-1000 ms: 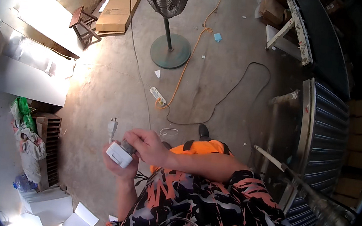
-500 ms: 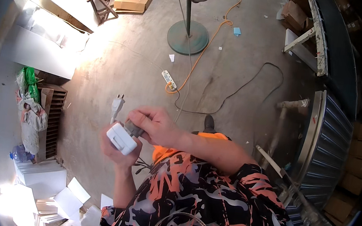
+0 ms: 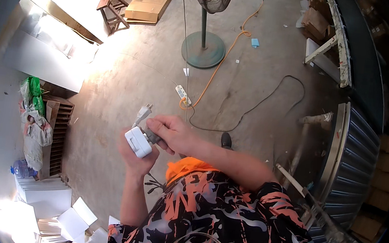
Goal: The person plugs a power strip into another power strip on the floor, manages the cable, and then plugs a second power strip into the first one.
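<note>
While the left hand (image 3: 136, 155) is closed around a white adapter block (image 3: 137, 141) just left of the frame's centre, the right hand (image 3: 172, 135) pinches a grey plug part (image 3: 151, 137) touching that block. A white cable plug (image 3: 142, 112) sticks up just above them. At the top centre, a standing fan (image 3: 203, 49) is on the concrete floor (image 3: 108, 111), and white boxes (image 3: 48, 201) lie at the lower left.

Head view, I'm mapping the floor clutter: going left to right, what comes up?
Green plastic bag → small wooden stool → white power adapter in the left hand → round green fan base → corrugated metal sheet.
</note>
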Tool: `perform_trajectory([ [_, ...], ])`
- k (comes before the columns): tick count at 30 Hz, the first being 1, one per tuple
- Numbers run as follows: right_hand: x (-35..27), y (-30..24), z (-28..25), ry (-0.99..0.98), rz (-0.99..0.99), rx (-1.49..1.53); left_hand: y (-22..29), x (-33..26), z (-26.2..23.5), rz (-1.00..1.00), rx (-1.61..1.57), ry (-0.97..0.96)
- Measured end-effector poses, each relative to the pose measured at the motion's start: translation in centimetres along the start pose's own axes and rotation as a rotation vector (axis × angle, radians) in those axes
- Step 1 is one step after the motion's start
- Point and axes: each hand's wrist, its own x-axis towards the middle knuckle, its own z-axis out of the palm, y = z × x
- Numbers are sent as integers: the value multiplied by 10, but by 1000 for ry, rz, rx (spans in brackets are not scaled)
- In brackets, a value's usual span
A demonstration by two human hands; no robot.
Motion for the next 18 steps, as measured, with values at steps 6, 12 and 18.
perform_trajectory([
  [6,-10,-10,2,21,-60,63,9,-11,0,-73,7,62],
  [12,-10,-14,26,125,-167,258,3,-7,7,-120,-84,282],
  [18,-30,-42,-104,556,-77,369,-16,-1,-58,-124,-300,508],
])
